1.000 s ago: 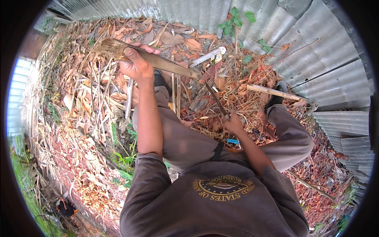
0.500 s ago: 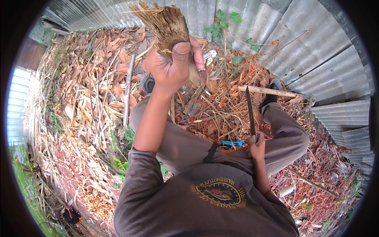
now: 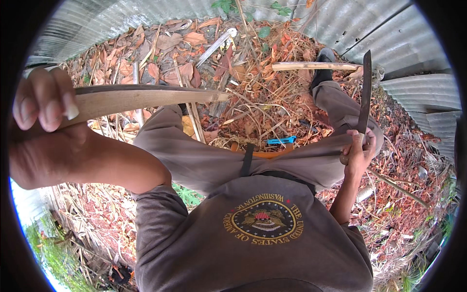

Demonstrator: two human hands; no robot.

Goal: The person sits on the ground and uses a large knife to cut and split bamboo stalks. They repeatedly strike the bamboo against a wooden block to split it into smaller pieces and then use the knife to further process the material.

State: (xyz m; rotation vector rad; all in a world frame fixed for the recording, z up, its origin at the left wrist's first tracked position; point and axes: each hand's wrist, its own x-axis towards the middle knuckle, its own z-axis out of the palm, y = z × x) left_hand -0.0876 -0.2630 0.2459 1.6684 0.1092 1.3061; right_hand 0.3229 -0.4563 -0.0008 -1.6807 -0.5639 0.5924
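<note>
My left hand (image 3: pixel 46 109) is raised at the far left, its fingers closed over one end of a split wood strip (image 3: pixel 141 101). The strip is pale on its side, with a dark upper edge, and lies nearly level across the view, narrowing to a tip above my left knee. That held end is largely hidden by the hand. Beside my right thigh, my right hand (image 3: pixel 359 152) grips the handle of a machete (image 3: pixel 365 92). Its long dark blade points up and away, apart from the wood strip.
A pale stick (image 3: pixel 314 66) lies by my right foot. A blue plastic piece (image 3: pixel 281 140) and an orange object (image 3: pixel 267 155) are between my legs. Dry leaves and twigs (image 3: pixel 253 114) cover the ground. Corrugated metal sheets (image 3: pixel 413 48) stand along the far and right sides.
My left hand has swung left and toward me, turning the wood strip from upright to level; its frayed end is out of sight. The machete has moved right and slightly nearer.
</note>
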